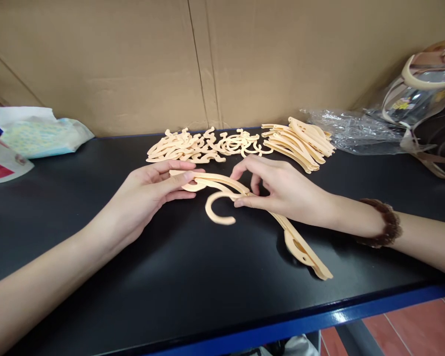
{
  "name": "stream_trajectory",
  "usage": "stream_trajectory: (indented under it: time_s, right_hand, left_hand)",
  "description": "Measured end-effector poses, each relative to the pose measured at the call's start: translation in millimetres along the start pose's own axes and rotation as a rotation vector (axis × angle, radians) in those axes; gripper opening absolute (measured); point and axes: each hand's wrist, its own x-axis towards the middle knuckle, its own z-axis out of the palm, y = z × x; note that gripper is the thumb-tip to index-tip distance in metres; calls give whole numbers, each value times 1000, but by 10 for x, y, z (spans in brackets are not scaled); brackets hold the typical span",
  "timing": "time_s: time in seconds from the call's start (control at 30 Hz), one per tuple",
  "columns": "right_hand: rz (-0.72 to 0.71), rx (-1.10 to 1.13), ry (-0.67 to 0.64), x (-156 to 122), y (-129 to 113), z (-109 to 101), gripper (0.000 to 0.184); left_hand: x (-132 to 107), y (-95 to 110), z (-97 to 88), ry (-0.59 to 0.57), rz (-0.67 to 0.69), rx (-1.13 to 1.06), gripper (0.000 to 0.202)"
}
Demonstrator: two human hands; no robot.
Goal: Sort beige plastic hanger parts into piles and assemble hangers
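Note:
A thin, pale wooden hanger (300, 244) lies across the middle of the black table (170, 277). My left hand (154, 195) pinches the hanger's left arm between thumb and fingers. My right hand (282, 190) grips its centre, where a curved wooden hook (217, 207) joins it. The hanger's right arm runs under my right hand and rests on the table toward the front edge. A dark beaded bracelet (381, 222) is on my right wrist.
Behind the hands lie a pile of loose wooden hooks (203, 143) and a stack of hanger bodies (300, 141). Crumpled clear plastic (352, 131) and a bagged item (422, 89) sit at the back right, a tissue pack (40, 131) at the far left. A cardboard wall (207, 59) backs the table.

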Motion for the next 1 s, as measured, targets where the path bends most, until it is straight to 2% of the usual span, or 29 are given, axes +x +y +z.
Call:
stream_trajectory:
  time_s: [0.1, 0.2, 0.43, 0.57, 0.77, 1.0]
  right_hand:
    - [82, 12, 74, 16, 17, -1, 29]
    - [92, -37, 74, 20, 16, -13, 23]
    - [105, -314, 42, 0, -12, -21, 25]
    - [0, -318, 40, -10, -49, -10, 24]
    - [-134, -287, 25, -40, -167, 22, 26]
    - [-185, -131, 1, -33, -96, -19, 54]
  left_hand:
    - [-48, 4, 31, -107, 16, 107, 23]
    - [-94, 21, 62, -185, 25, 143, 24]
    - [-108, 27, 64, -187, 42, 145, 31]
    - [-109, 36, 60, -214, 17, 164, 32]
    - [-127, 76, 71, -446, -4, 251, 30]
    - [-130, 59, 24, -342, -15, 184, 33]
